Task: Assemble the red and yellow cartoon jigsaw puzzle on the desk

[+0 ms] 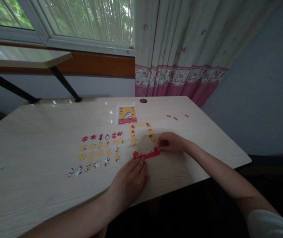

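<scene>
On the desk, a jigsaw puzzle frame stands partly joined, with a yellow upper border [139, 124] and a red bottom strip [149, 155]. My left hand [132, 175] lies over the strip's left end, its fingers stretched out and touching the near edge. At the strip's right end my right hand [172, 142] is curled, thumb and fingertips pinched on a red puzzle piece [156, 149] at the corner. The fingers partly hide that piece. Gaps show between the yellow sides and the red strip.
Loose puzzle pieces [99, 153] lie in rows on the left, sorted by red, yellow and white. A picture card [126, 115] of a white animal lies behind the puzzle. Several small red pieces [175, 118] lie at the far right. A raised shelf [27, 58] stands at the back left.
</scene>
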`<state>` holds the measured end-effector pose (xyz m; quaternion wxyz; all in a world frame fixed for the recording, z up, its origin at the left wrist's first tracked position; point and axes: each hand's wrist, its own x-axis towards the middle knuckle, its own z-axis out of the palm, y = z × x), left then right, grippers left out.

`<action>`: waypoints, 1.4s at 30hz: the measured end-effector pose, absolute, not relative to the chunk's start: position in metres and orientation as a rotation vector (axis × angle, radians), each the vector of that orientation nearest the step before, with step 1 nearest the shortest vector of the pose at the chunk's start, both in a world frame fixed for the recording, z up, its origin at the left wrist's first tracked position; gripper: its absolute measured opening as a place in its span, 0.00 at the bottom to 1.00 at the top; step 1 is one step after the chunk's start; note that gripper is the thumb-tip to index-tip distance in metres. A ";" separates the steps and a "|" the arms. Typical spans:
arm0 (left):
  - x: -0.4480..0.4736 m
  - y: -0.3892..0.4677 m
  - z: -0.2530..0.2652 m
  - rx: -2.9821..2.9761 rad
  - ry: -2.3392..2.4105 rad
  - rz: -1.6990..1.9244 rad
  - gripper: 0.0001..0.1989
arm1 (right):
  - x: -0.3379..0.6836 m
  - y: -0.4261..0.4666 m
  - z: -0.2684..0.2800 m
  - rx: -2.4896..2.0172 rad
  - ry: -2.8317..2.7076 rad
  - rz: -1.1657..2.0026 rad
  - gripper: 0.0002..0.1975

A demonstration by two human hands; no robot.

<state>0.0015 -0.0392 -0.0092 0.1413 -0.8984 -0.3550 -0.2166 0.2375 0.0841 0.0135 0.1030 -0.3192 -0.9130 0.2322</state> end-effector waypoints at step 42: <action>0.004 -0.038 -0.007 -2.614 -0.978 -0.632 0.14 | 0.290 0.147 0.004 -1.486 -2.337 0.236 0.10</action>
